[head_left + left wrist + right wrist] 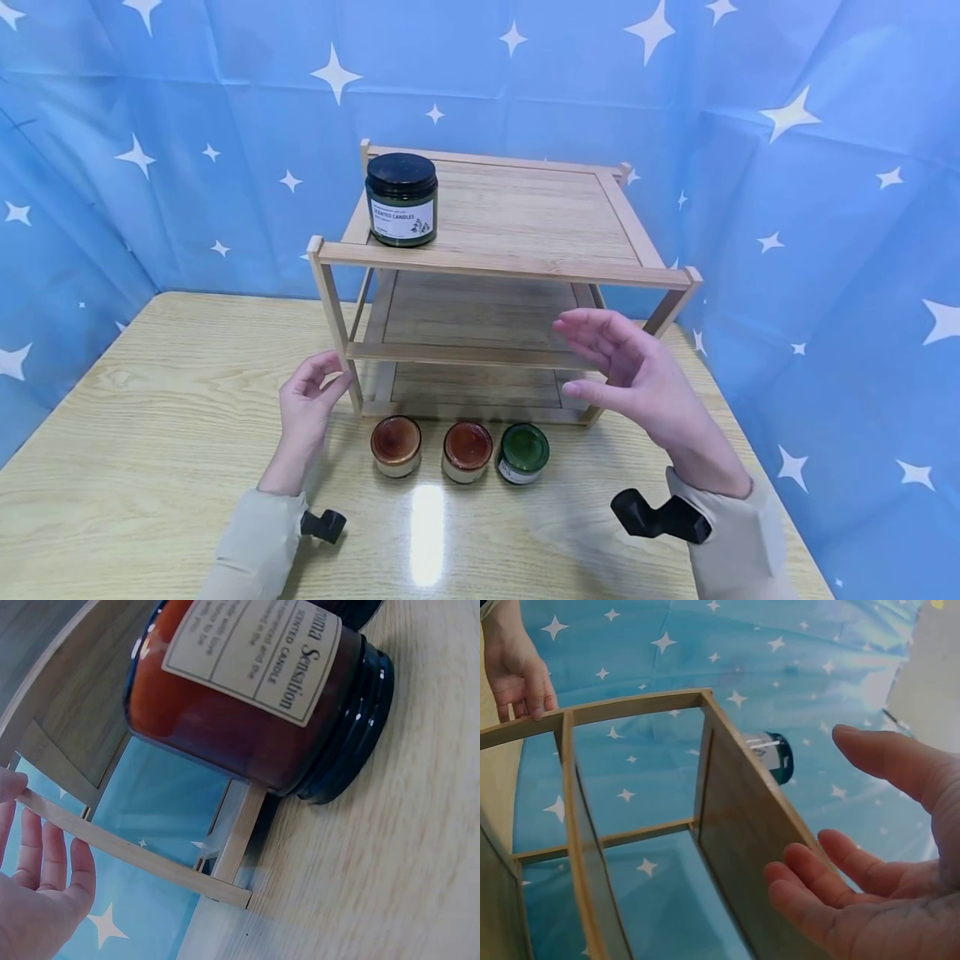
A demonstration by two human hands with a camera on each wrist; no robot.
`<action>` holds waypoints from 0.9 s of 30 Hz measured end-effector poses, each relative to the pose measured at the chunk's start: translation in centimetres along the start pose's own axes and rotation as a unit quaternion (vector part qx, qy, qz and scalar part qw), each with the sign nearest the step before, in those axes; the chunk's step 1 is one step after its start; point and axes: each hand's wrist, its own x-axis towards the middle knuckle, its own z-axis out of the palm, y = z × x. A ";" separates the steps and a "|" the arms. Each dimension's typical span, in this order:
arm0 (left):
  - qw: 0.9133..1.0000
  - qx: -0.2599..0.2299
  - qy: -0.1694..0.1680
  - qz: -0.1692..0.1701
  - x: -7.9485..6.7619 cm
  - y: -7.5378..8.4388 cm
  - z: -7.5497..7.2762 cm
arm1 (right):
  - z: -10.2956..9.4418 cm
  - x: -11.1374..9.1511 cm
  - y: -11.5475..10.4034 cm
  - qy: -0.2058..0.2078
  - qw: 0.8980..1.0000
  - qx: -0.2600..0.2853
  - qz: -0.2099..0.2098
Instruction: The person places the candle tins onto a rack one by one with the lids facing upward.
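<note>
A three-tier wooden shelf rack (487,265) stands on the table. My left hand (311,400) holds its front left post (135,851), thumb on one side and fingers behind. My right hand (637,375) is raised in front of the rack's right side, fingers spread from the thumb and nothing between them. On the top tier, at the left, sits a large dark green candle jar (402,200) with a black lid. Lined up before the rack are two amber candle jars (395,446) (467,451) and a green one (523,452). The left wrist view shows an amber jar (225,690) lid-down.
The pale wood-grain table (150,433) carries the rack and jars. A blue curtain (480,75) with white stars hangs behind and along both sides, close to the rack's back. Black wrist mounts (660,517) stick out from the sleeves.
</note>
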 end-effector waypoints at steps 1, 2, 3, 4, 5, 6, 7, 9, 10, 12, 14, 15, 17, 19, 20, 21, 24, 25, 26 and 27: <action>1.000 -0.001 0.000 0.000 0.0 0.0 0.0 | 0.0 -0.1 0.2 0.000 1.000 0.001 0.005; 1.000 -0.002 0.000 0.000 0.0 0.0 0.0 | 0.0 -0.3 0.3 0.001 1.000 0.001 0.008; 1.000 -0.002 0.000 0.000 0.0 0.0 0.0 | 0.0 -0.4 0.5 0.002 1.000 0.000 0.013; 1.000 -0.002 0.000 0.000 0.0 0.0 0.0 | 0.0 -0.5 0.6 0.002 1.000 0.001 0.017; 1.000 -0.002 0.001 -0.001 0.0 0.0 0.0 | 0.0 -0.6 0.7 0.002 1.000 0.002 0.021; 1.000 -0.001 0.001 -0.001 0.0 0.0 0.0 | 0.0 -0.8 0.9 0.001 1.000 0.003 0.024; 1.000 -0.001 0.001 -0.002 0.0 0.0 0.0 | 0.0 -0.9 1.1 0.001 1.000 0.003 0.026; 1.000 0.001 0.002 -0.003 0.0 0.0 0.0 | 0.0 -1.1 1.4 -0.002 1.000 0.001 0.030; 1.000 0.001 0.002 -0.003 0.0 0.0 0.0 | 0.0 -1.2 1.6 -0.003 1.000 0.001 0.030; 1.000 0.002 0.003 -0.005 0.0 0.0 0.0 | 0.0 -1.4 2.0 -0.005 0.999 -0.003 0.032; 1.000 0.003 0.004 -0.007 0.0 0.0 0.0 | 0.0 -1.6 2.3 -0.009 0.999 -0.004 0.032; 1.000 0.003 0.004 -0.007 0.0 0.0 0.0 | 0.0 -1.7 2.5 -0.011 0.999 -0.003 0.030; 1.000 0.003 0.005 -0.007 0.0 0.1 0.0 | 0.0 -1.9 2.9 -0.014 0.999 0.001 0.031; 1.000 0.001 0.005 -0.007 0.0 0.0 0.0 | 0.1 -2.1 3.2 -0.017 0.999 0.003 0.032; 1.000 0.001 0.004 -0.007 0.0 0.0 0.0 | 0.1 -2.2 3.4 -0.017 0.999 0.004 0.035; 1.000 -0.001 0.003 -0.006 0.0 0.0 0.0 | 0.1 -2.3 3.5 -0.016 0.999 0.004 0.039; 1.000 -0.001 0.000 -0.005 0.0 0.0 0.0 | 0.2 -2.7 3.9 -0.013 0.998 0.002 0.054; 1.000 0.000 -0.002 -0.004 0.0 0.1 0.0 | 0.2 -2.8 4.1 -0.012 0.998 0.001 0.059; 1.000 0.001 -0.003 -0.003 0.0 0.0 0.0 | 0.2 -2.9 4.2 -0.012 0.998 0.001 0.063; 1.000 0.000 -0.005 -0.001 0.0 0.0 0.0 | 0.2 -3.0 4.4 -0.012 0.998 0.002 0.067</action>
